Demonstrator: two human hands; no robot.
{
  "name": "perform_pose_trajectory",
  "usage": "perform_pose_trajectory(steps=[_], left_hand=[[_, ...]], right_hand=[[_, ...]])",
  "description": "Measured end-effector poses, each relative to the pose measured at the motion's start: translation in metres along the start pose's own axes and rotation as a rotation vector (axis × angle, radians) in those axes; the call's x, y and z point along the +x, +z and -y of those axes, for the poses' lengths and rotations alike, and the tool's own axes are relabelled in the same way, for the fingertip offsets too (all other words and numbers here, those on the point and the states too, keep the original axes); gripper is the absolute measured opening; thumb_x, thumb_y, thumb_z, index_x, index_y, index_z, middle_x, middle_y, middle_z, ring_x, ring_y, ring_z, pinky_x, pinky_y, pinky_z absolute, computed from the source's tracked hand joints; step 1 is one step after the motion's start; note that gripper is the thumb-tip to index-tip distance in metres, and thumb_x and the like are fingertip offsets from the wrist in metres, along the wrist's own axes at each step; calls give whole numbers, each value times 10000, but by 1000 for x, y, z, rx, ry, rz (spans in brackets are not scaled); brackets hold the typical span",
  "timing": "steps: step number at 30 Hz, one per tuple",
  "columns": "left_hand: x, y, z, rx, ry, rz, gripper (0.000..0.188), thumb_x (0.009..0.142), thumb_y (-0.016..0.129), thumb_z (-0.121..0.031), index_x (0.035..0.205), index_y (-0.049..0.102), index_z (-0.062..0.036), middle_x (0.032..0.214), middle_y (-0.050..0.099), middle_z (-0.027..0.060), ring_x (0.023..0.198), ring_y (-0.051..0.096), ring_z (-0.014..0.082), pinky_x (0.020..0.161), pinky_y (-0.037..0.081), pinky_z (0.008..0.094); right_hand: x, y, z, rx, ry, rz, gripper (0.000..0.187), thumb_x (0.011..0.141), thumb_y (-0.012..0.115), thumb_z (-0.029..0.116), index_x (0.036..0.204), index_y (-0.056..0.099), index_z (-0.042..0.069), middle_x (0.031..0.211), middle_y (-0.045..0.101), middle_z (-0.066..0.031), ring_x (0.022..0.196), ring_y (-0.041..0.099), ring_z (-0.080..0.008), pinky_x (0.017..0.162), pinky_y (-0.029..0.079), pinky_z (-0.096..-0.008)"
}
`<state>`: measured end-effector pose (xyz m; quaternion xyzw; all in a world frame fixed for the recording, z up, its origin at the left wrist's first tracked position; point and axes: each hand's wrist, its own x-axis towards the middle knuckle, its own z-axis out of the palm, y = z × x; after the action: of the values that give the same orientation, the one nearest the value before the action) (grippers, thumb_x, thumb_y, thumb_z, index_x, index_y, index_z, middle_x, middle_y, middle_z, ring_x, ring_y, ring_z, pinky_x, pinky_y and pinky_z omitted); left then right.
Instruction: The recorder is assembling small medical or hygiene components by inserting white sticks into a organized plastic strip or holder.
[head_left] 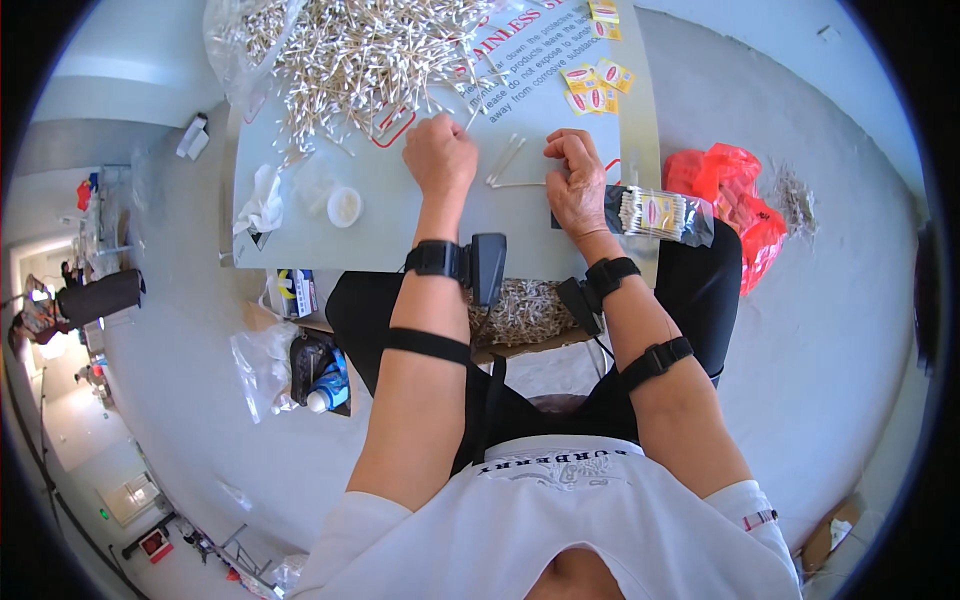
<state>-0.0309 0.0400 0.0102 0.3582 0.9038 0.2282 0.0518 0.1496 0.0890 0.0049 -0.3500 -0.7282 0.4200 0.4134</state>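
Note:
My left hand (440, 156) is closed in a fist at the near edge of a big heap of loose cotton swabs (370, 60). One swab lies by its knuckles; whatever the fingers hold is hidden. To its right, my right hand (578, 188) rests over the table with its fingers curled in, the palm out of sight. A few loose swabs (508, 158) lie between the hands, and one reaches the right hand's fingertips. Beside my right wrist is a clear plastic bag with a dark end, holding a bundle of swabs (640, 212) and a yellow label card (658, 213).
The table (400, 240) has a printed film surface. Small yellow cards (597, 88) lie at the far right. A round white container (345, 206) and crumpled tissue (262, 205) are at left. A box of swabs (525, 312) is by my lap; a red bag (735, 200) stands beyond the right edge.

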Motion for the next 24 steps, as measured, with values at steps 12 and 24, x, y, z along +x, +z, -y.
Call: perform_pose_trajectory(steps=[12, 24], left_hand=[[-43, 6, -12, -240, 295, -17, 214, 742, 683, -44, 940, 671, -123, 942, 572, 77, 968, 526, 308, 833, 404, 464], [-11, -1, -37, 98, 659, 11, 157, 714, 721, -85, 848, 649, -126, 993, 555, 40, 1015, 491, 298, 829, 386, 459]], right_hand=[[-2, 0, -2, -23, -12, -22, 422, 656, 462, -103, 1047, 588, -6, 1108, 571, -156, 950, 600, -336, 856, 517, -385], [-1, 5, -1, -111, -63, -82, 290, 737, 581, -19, 1026, 595, 4, 1105, 576, -154, 988, 568, -365, 859, 492, -423]])
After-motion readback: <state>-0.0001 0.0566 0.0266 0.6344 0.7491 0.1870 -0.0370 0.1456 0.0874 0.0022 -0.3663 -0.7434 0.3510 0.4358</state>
